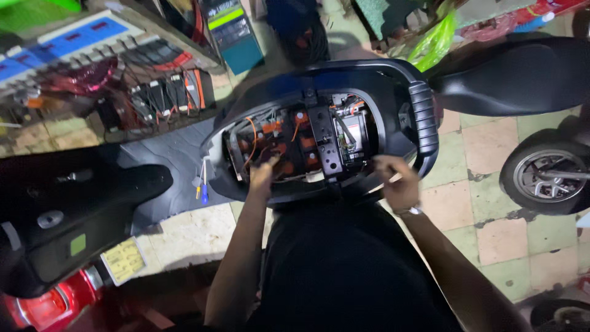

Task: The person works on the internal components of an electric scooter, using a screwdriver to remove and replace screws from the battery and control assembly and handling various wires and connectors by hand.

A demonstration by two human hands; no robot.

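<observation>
I look down into a black scooter's open under-seat compartment (393,132), packed with black batteries (295,150), orange wires and a black cross bracket (324,138). My left hand (264,174) reaches over the near rim, its fingertips resting on the batteries by the orange caps, and I see nothing held in it. My right hand (396,182), with a watch on the wrist, lies on the near right rim. Its fingers curl over the edge just below the ribbed black grab rail (424,117).
The raised black seat (510,74) juts out at upper right. A blue-handled screwdriver (204,194) hangs at the compartment's left edge. Another scooter (61,215) with a red tail light stands at left, and a wheel (547,176) at right. A cluttered bench of chargers (123,80) lies behind.
</observation>
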